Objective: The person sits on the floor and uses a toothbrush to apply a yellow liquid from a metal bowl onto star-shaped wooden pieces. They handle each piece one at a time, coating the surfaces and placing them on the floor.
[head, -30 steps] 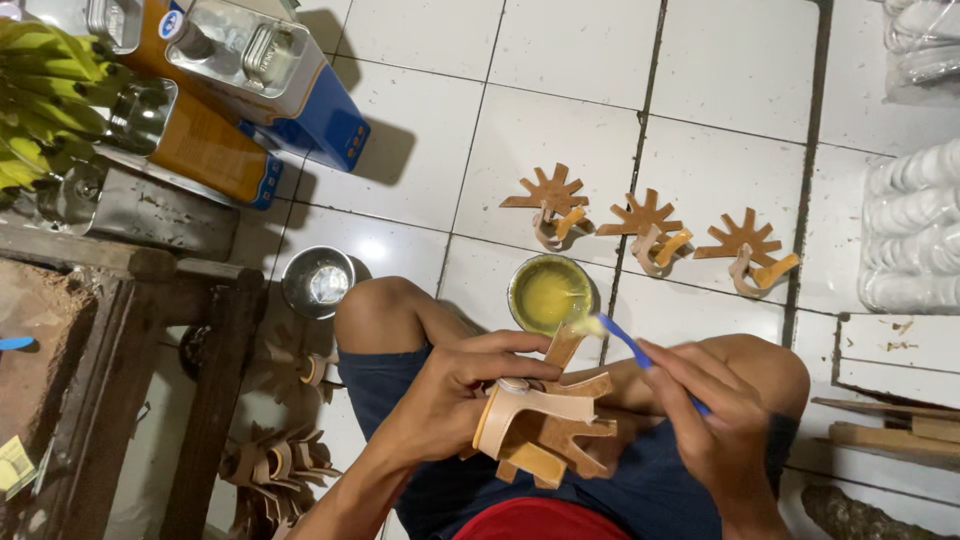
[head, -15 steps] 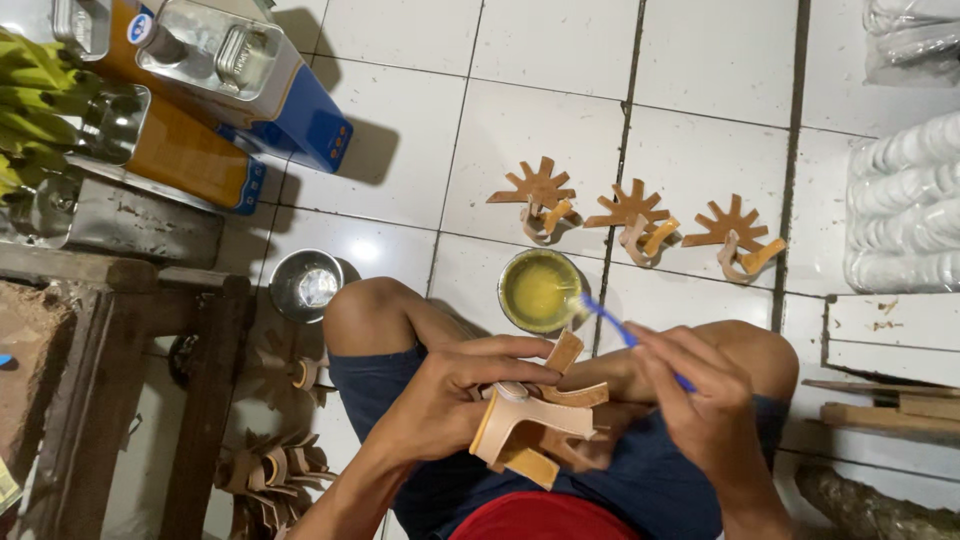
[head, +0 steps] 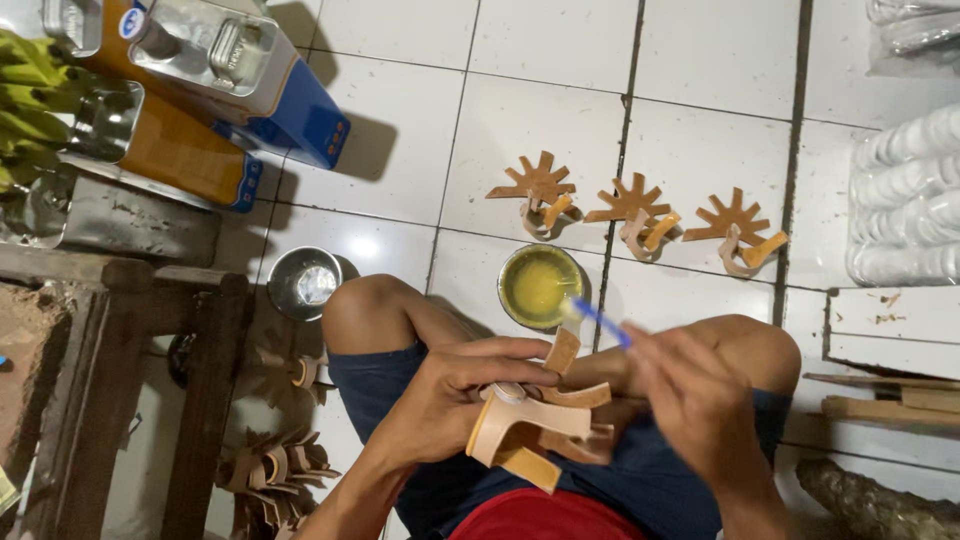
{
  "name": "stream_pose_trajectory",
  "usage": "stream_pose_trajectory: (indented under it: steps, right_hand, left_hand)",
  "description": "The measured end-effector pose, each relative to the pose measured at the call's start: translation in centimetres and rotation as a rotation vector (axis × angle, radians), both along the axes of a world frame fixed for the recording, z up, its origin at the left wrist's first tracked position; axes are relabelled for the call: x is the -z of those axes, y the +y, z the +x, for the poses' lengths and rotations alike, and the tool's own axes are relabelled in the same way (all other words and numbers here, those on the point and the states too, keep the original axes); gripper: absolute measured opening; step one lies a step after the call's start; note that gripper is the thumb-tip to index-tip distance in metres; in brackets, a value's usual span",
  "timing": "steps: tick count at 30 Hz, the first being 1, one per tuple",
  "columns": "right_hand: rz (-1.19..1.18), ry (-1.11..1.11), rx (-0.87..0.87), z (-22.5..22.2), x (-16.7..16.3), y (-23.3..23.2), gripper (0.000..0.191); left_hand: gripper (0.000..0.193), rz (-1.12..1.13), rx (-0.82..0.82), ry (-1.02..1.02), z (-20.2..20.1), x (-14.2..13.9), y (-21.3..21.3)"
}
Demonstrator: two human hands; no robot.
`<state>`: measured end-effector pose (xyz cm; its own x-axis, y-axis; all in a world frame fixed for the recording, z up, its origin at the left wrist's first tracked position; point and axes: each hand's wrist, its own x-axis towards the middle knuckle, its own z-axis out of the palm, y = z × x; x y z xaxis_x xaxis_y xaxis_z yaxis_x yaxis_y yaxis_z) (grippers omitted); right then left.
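Right hand (head: 700, 400) pinching the blue brush (head: 600, 322) just swung its tip over the glue bowl (head: 541, 286), so it's reloading; left hand (head: 455, 395) stays clamped on the wooden piece (head: 535, 425) below the bowl.

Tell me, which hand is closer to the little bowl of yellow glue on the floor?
The right hand. It holds a blue stick whose tip reaches the bowl. The left hand is lower and to the side, gripping the wooden piece over the lap.
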<state>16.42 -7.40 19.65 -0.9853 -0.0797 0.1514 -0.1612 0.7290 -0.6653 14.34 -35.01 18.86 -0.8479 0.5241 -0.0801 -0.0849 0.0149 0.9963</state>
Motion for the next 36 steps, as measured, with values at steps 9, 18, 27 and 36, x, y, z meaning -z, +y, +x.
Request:
stream_pose_trajectory:
  steps: [9, 18, 27, 36]
  right_hand:
    - [-0.462, 0.005, 0.280, 1.8, 2.0, 2.3, 0.014]
    - [-0.274, -0.046, 0.020, 1.9, 0.2, -0.6, 0.025]
    - [-0.099, 0.016, -0.001, 1.3, -0.2, -0.7, 0.028]
    - [-0.409, 0.089, 0.351, 1.0, 1.4, 2.1, 0.018]
  left_hand:
    - [0.040, 0.179, -0.002, 0.105, 0.1, 0.6, -1.2]
    - [0.054, 0.312, 0.014, 0.068, 0.2, 0.7, -0.1]
    - [0.032, 0.305, 0.010, 0.064, 0.2, 0.8, 0.1]
    - [0.021, 0.371, -0.105, 0.010, 0.8, 1.4, -1.1]
